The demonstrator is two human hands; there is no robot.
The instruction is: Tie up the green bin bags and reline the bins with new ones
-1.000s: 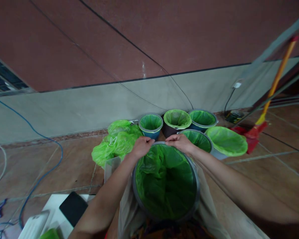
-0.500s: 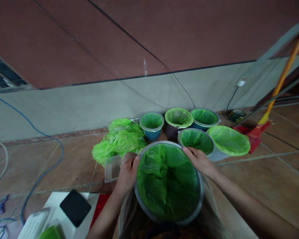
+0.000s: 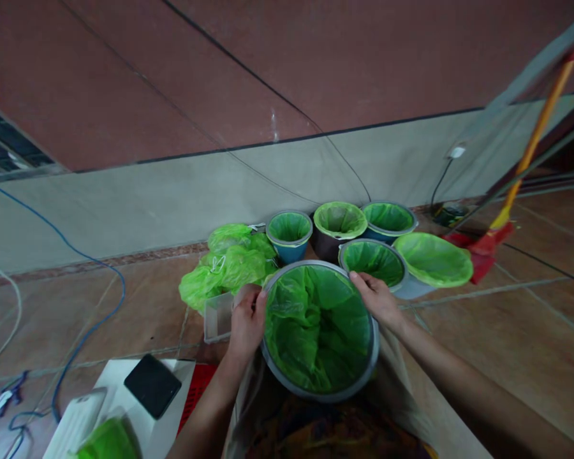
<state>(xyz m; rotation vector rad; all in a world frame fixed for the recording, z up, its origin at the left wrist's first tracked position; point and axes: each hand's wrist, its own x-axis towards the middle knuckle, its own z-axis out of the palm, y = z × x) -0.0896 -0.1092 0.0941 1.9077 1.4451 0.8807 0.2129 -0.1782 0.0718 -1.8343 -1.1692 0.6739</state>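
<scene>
Close to my body is a round trash bin (image 3: pixel 321 357) with a grey rim and a green plastic liner inside it. The liner is bunched into folds on its left side. My left hand (image 3: pixel 249 322) grips the rim at the left, thumb near the top edge. On the opposite side, my right hand (image 3: pixel 375 298) pinches the rim at the upper right. Just beyond the right hand stands another grey-rimmed lined bin (image 3: pixel 375 264). The bin's lower part is hidden from view.
Several lined bins, one of them blue (image 3: pixel 291 253), stand along the wall. Left of them lie green filled bags (image 3: pixel 234 261) and a clear plastic box (image 3: pixel 217 319). A phone (image 3: pixel 152 386) rests on a white surface. A red broom (image 3: pixel 490 252) leans at right.
The bin's near edge appears higher and farther from the bottom of the view, showing more of my clothing. Both hands keep their hold on the rim. The view has shifted slightly.
</scene>
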